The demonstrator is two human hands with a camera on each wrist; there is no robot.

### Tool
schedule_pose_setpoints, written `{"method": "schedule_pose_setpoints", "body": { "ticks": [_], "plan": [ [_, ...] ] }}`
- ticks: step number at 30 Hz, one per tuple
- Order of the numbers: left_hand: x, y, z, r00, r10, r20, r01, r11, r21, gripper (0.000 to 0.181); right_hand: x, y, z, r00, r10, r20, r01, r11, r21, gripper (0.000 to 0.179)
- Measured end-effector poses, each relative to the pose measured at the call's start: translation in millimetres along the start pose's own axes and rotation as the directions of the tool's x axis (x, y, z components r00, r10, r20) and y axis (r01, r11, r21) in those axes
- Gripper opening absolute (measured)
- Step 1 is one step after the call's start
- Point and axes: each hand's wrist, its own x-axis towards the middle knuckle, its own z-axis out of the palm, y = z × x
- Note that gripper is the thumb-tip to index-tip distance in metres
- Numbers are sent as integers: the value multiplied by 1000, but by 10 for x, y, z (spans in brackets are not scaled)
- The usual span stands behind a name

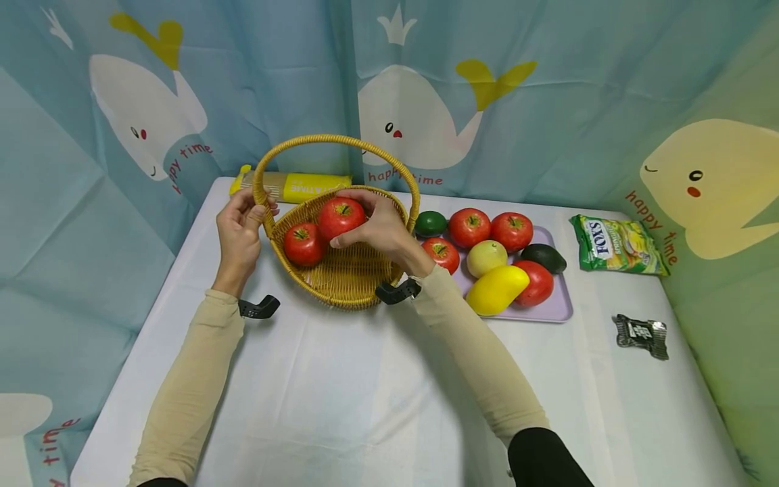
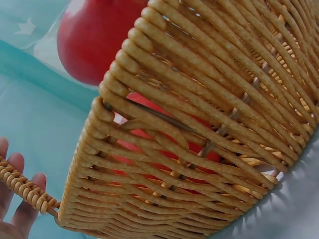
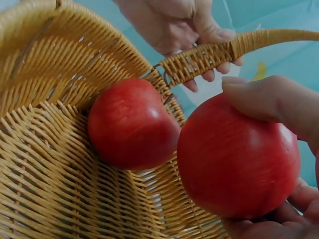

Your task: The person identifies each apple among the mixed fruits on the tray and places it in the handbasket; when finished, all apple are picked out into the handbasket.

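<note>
My left hand (image 1: 239, 230) grips the handle of a wicker basket (image 1: 359, 270) low on its left side, thumb in front and fingers behind. In my right hand (image 1: 383, 226) is a red apple (image 1: 341, 216), held between thumb and fingers over the basket's opening. Another red apple (image 1: 305, 244) lies inside the basket against the left wall. The right wrist view shows the held apple (image 3: 239, 159) close up, beside the apple in the basket (image 3: 130, 124). Through the weave in the left wrist view, red of the lower apple (image 2: 149, 149) shows.
Right of the basket, a lilac tray (image 1: 562, 308) carries several fruits, among them a yellow mango (image 1: 498, 290) and an avocado (image 1: 544, 258). A yellow packet (image 1: 316, 186) lies behind the basket. Farther right are a green FOX'S bag (image 1: 619, 245) and a small black wrapper (image 1: 642, 336).
</note>
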Motion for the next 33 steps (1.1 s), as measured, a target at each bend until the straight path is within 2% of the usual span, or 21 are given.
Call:
{"method": "schedule_pose_setpoints", "body": {
  "ticks": [10,18,25,33],
  "plan": [
    [0,-22,-8,1000,-5,1,5,1000,-11,23,193,79,48,996,83,-14,-83,996,25,84],
    [6,-21,-11,1000,-7,-1,7,1000,-9,21,320,141,56,994,100,-36,-99,995,31,86],
    [14,-30,1,1000,1,4,-1,1000,-21,23,361,179,51,994,102,-33,-101,994,27,84],
    [13,-39,-17,1000,10,2,-10,1000,5,23,402,213,21,993,109,-39,-109,994,6,81]
  ]
}}
